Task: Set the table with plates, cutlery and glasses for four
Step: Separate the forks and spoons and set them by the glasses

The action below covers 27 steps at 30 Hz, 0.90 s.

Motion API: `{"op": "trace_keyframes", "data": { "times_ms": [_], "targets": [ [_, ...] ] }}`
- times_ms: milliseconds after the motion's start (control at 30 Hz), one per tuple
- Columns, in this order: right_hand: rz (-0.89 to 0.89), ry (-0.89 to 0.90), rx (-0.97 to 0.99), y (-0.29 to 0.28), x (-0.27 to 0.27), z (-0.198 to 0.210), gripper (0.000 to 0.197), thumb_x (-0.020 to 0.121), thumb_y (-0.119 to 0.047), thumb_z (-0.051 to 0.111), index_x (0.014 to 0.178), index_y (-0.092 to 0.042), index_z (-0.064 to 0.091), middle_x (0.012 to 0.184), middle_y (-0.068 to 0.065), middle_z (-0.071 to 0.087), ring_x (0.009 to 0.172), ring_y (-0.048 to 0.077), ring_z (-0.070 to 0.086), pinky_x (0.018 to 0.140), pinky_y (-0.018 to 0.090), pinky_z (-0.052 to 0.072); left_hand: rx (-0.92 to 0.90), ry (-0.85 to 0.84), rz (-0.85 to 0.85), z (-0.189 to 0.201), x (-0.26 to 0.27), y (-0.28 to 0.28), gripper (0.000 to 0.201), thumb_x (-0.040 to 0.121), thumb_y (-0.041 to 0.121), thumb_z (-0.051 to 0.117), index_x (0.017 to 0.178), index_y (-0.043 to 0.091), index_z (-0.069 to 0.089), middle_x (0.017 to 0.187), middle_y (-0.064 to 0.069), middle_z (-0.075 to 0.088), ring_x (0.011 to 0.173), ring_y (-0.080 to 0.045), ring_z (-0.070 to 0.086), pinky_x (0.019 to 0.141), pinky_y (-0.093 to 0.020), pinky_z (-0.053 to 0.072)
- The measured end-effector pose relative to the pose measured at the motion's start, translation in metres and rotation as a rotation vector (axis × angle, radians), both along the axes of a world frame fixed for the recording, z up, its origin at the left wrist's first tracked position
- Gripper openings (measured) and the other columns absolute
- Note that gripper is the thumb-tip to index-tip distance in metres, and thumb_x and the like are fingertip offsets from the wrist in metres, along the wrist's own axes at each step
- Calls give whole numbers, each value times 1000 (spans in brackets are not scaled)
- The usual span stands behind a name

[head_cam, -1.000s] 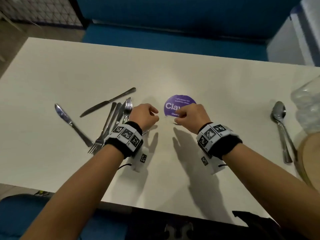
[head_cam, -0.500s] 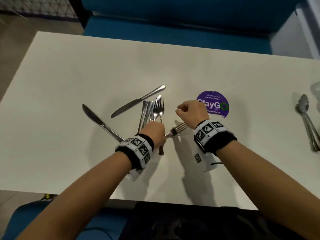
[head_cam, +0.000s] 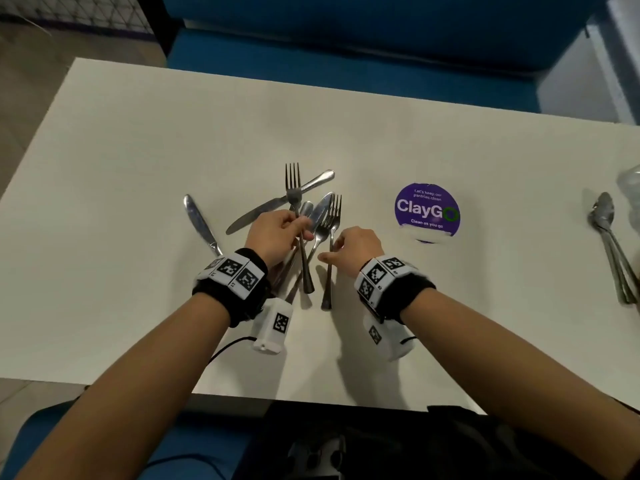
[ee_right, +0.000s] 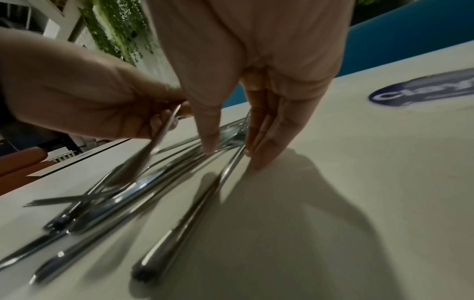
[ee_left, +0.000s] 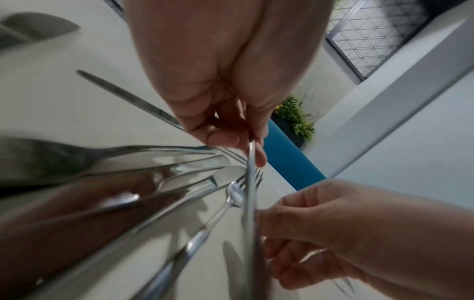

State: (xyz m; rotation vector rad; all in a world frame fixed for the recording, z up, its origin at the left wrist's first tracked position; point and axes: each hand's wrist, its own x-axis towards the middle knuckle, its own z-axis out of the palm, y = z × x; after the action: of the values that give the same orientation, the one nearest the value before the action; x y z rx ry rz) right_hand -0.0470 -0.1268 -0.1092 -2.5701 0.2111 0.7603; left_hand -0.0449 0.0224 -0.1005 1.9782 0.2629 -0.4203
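My left hand [head_cam: 277, 237] has its grip pinched on one fork [head_cam: 296, 216], thumb and fingertips closed on the neck just below the tines; the fork's long axis runs nearly straight away from me, tines pointing to the far edge of the worktop [head_cam: 138, 168], handle end trailing back toward my wrist. Just to the right of that grip lies the rest of the cutlery pile [head_cam: 320, 223]: forks with tines also pointing away, with one or two rounded blade or bowl ends I cannot sort apart, their handles fanning back toward me. My right hand [head_cam: 353, 251] comes down on the rightmost fork [head_cam: 330, 258] of the pile, fingers [ee_right: 269, 142] fairly straight and pressed together beside the shaft, thumb on the other side of it; in the right wrist view I cannot tell whether it has actually closed on the metal. That fork's long axis is also near-and-far, tines away. Behind my left grip a knife [head_cam: 277, 202] lies diagonally, handle up to the far right, and to its left a second knife [head_cam: 199, 221] slants with its blade tip pointing away. Well to the right of my right grip are a purple ClayGo sticker [head_cam: 427, 211] and, further right, a bundle of spoons [head_cam: 611, 244] with bowls pointing away.
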Motion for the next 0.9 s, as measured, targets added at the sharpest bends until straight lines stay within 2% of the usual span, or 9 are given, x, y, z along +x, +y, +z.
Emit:
{"op": "trace_keyframes", "data": {
  "times_ms": [200,267,333,433,533,633,767,833,900],
  "targets": [
    [-90,13,-17,4,9,-11,22,81,-19,67,93,-1,66,90,11,69,79,26,63,63,26,47,-152,91,158,-5,-4,6,20,96,26,52,92,14,68,73,-5,70,68,-22,65,75,-37,57],
    [-145,67,21,-3,11,-13,24,79,-21,66,91,0,65,85,10,68,77,26,65,67,27,52,-170,105,193,-6,-6,5,21,98,23,49,97,10,66,70,-5,67,63,-18,63,71,-33,56],
    [-189,115,74,-10,14,-14,26,77,-21,66,88,2,68,86,13,73,78,27,70,77,35,59,-201,114,222,-6,-8,4,23,99,21,45,101,7,63,67,-5,63,59,-15,60,65,-27,55],
    [-251,104,148,-18,18,-11,16,79,-15,68,81,0,72,83,14,73,78,26,72,80,39,59,-230,143,207,-6,-9,0,23,101,21,40,105,7,58,68,-6,61,56,-17,60,59,-25,55],
    [-389,34,450,-16,18,5,11,83,-8,69,73,-8,66,74,8,68,66,18,68,73,28,59,-273,188,175,-5,-7,-6,26,102,21,35,114,6,52,73,-9,61,57,-19,60,61,-30,55],
    [-398,63,823,2,16,22,8,84,0,65,78,-6,64,67,4,67,58,14,67,66,25,60,-326,206,174,1,-6,-16,28,103,21,31,115,7,52,83,-14,65,58,-22,62,54,-33,55],
    [-286,57,774,19,18,23,13,82,-1,68,77,-10,61,71,10,63,67,25,65,76,38,59,-383,210,240,7,-7,-22,28,103,22,25,102,14,52,61,-6,51,35,-12,47,35,-18,38],
    [-239,5,703,19,20,22,13,80,-5,72,74,-9,62,69,9,63,62,22,65,71,32,60,-364,195,248,4,-7,-19,28,103,24,27,94,18,52,61,-4,49,30,-7,37,34,-16,28],
    [-190,-106,539,17,20,22,13,78,-15,75,74,-8,66,69,5,67,58,16,64,67,28,59,-341,205,240,2,-7,-15,29,103,25,30,96,18,56,60,-4,52,30,-6,34,36,-17,26]
  ]
}}
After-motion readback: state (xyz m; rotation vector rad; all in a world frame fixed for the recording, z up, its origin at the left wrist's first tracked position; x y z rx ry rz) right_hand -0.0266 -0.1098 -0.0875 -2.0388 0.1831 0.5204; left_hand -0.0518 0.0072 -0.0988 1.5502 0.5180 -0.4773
